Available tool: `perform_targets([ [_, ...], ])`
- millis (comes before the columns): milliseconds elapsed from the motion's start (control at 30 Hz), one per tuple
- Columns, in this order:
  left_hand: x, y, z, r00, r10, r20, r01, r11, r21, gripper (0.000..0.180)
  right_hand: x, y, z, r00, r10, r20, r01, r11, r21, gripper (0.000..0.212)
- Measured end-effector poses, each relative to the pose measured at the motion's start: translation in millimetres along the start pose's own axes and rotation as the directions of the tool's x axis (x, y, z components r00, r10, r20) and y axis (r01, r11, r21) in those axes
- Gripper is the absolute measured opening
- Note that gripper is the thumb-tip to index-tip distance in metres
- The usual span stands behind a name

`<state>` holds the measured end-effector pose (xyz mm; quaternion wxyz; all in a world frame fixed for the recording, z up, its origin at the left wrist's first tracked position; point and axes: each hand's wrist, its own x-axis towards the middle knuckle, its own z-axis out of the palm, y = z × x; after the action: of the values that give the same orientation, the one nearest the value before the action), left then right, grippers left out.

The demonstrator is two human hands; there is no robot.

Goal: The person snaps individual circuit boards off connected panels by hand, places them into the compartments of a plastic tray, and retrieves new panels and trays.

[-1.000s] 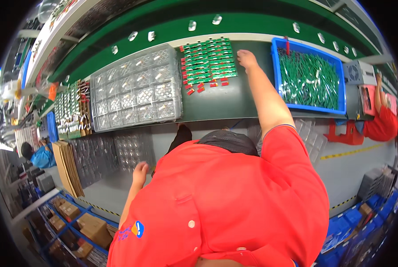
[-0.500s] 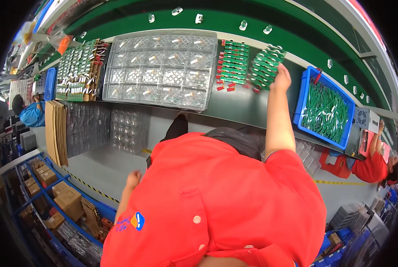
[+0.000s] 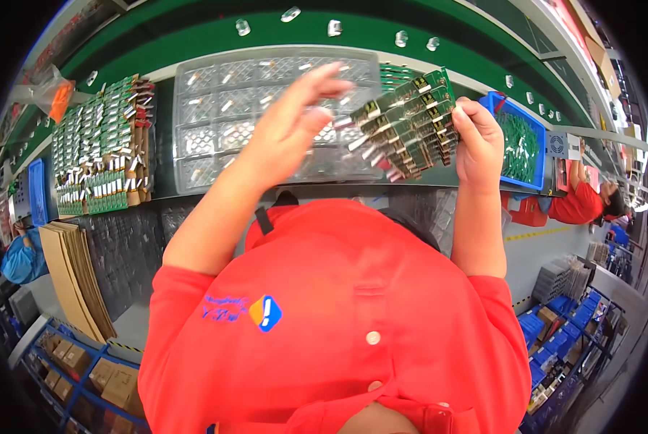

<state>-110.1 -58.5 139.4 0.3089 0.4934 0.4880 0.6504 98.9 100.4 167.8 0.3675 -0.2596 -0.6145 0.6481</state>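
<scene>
My right hand (image 3: 479,141) grips a panel of green circuit boards (image 3: 411,126) by its right edge, raised above the bench. Rows of small boards with white and reddish parts along one end make up the panel. Just left of it, my left hand (image 3: 295,119) hovers over a clear plastic compartment tray (image 3: 215,141), fingers spread and slightly blurred, with nothing in them. Small white pieces lie in the tray's compartments. Behind the held panel, more green boards (image 3: 395,75) on the bench are partly hidden.
Stacked green board panels with cardboard (image 3: 99,145) stand left of the tray. A blue bin (image 3: 494,101) of green wires is at the right. Brown cardboard sheets (image 3: 78,278) lean below the bench at left. Co-workers in red (image 3: 581,205) and blue (image 3: 24,257) are at either side.
My right hand has brought the board panel nearer and leftward, turning it. My left hand has risen from beside my body to over the tray. The view has shifted.
</scene>
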Motion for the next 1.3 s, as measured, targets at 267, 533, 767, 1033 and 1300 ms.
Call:
perform_targets([
  [267, -26.1, 3.7, -54.1, 0.981, -0.191, 0.020, 0.191, 0.958, -0.216, 0.036, 1.5, 14.6, 92.9, 0.978, 0.177, 0.115, -0.165, 0.981, -0.103, 0.013],
  [533, -37.2, -26.0, -109.2, 0.964, -0.257, 0.070, 0.262, 0.860, -0.438, 0.036, 26.4, 51.9, 132.9, 0.855, 0.477, 0.203, -0.488, 0.873, 0.007, 0.015],
  [767, -15.8, -143.0, -230.0, 0.954, -0.069, -0.290, 0.226, 0.803, 0.551, 0.036, 36.6, 68.0, 157.1, 0.950, 0.264, 0.167, -0.229, 0.952, -0.203, 0.010],
  [1033, -7.5, -77.2, -168.2, 0.968, -0.249, 0.005, 0.245, 0.946, -0.211, 0.033, 32.8, 60.4, 189.4, 0.923, 0.362, 0.130, -0.308, 0.898, -0.315, 0.017],
  [1300, -15.1, -40.9, -141.3, 0.982, -0.185, 0.047, 0.190, 0.923, -0.334, 0.025, 36.5, 59.0, 196.2, 0.880, 0.444, 0.166, -0.348, 0.843, -0.410, 0.019],
])
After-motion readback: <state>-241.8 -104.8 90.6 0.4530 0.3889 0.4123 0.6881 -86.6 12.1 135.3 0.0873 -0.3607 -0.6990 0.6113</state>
